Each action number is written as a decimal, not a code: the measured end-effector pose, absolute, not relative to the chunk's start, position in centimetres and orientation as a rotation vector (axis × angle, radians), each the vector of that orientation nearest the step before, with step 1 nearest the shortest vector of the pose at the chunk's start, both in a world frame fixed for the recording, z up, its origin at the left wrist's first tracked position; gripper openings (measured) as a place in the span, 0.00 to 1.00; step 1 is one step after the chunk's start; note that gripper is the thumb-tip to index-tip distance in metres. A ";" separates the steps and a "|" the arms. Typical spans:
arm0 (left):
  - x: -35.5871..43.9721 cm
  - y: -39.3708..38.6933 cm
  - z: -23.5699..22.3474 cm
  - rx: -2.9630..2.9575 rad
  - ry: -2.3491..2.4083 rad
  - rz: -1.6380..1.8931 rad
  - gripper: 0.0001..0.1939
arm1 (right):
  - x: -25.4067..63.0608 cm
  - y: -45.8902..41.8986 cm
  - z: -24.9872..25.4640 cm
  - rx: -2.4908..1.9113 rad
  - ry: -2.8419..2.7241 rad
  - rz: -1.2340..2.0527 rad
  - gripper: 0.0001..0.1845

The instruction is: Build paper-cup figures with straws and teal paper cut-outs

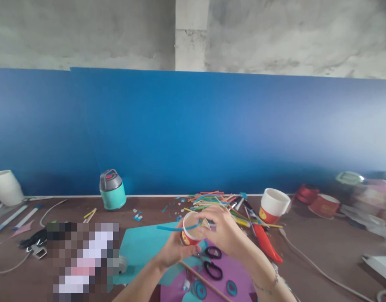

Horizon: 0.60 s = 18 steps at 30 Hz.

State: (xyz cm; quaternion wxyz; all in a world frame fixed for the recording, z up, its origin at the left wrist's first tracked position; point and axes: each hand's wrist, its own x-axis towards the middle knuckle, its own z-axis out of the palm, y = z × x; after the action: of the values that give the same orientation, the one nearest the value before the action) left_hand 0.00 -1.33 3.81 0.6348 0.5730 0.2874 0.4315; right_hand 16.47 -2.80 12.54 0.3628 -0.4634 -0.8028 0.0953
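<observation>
My left hand (177, 247) is wrapped round a small red-and-white paper cup (187, 239), tilted so that its mouth shows. A thin blue strip (169, 228) lies across the cup's mouth and sticks out to the left. At the rim, my right hand (222, 226) pinches the strip's right end; its fingertips partly hide the cup's inside. Black-handled scissors (213, 270) lie just below the hands, their blades partly covered. Under them are purple paper (175, 289) and turquoise paper (142, 247). Blue rings (231, 287) and a thin wooden stick (205, 280) rest on the purple paper.
Behind my hands is a heap of coloured strips (211, 200). Right of it are a paper cup with a handle (273, 205), a red-handled tool (265, 241) and a white cable (318, 274). A turquoise container (112, 191) stands back left, before the blue partition (193, 134).
</observation>
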 end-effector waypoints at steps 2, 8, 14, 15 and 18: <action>0.0 -1.5 3.7 1.284 0.627 0.965 0.20 | 15.9 -3.2 12.8 -1.234 -2.094 0.217 0.10; -0.4 -1.5 3.9 1.293 0.627 0.966 0.24 | 14.7 -3.7 13.0 -1.198 -2.167 0.075 0.15; -0.5 -1.5 3.8 1.311 0.655 0.948 0.26 | 14.8 -3.7 13.1 -1.234 -2.236 0.069 0.16; -0.5 -1.5 3.7 1.317 0.662 0.940 0.25 | 14.8 -3.7 13.0 -1.234 -2.243 0.080 0.16; -0.7 -1.2 3.4 1.341 0.665 0.919 0.21 | 15.3 -3.2 12.5 -1.211 -2.183 0.146 0.15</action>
State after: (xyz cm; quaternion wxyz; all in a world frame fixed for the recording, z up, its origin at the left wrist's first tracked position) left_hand -0.69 -1.22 3.39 0.6386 0.5875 0.2913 0.4026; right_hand 15.26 -3.23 12.55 0.3152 -0.4596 -0.8285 0.0554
